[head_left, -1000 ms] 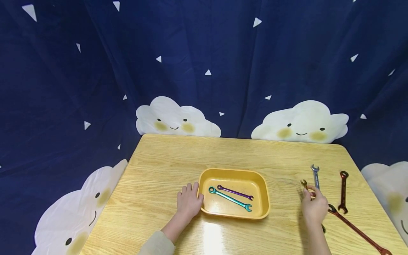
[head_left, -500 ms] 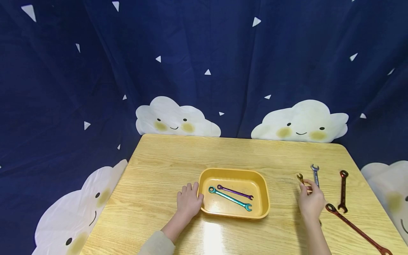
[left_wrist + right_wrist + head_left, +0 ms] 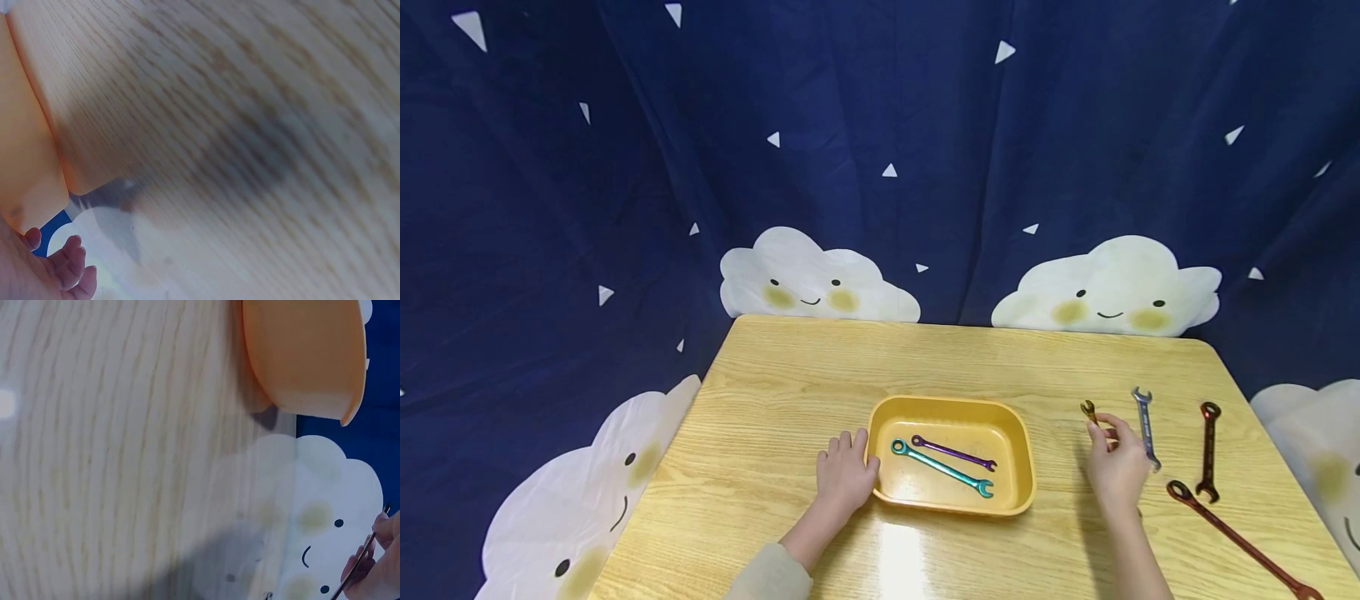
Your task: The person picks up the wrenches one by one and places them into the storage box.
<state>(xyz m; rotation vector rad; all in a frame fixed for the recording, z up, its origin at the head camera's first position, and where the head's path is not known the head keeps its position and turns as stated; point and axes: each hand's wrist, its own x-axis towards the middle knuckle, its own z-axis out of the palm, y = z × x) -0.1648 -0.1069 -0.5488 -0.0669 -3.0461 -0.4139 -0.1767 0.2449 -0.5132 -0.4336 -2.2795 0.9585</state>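
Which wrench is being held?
The gold wrench, pinched by the right hand; the teal wrench and purple wrench lie in the tray, the rest on the table.

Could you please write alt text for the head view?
The right hand holds a gold wrench over a wooden table; the left hand rests at a yellow tray containing a teal wrench and a purple wrench. Three more wrenches lie on the right.

You have a wood-grain table [image 3: 790, 367] bearing the yellow tray [image 3: 951, 507], just right of your left fingers [image 3: 847, 447]. A silver wrench [image 3: 1146, 425] lies near your right fingers [image 3: 1112, 422], on their right; a dark red wrench [image 3: 1208, 450] lies farther right of them, and a long red wrench [image 3: 1240, 541] slants nearer you.
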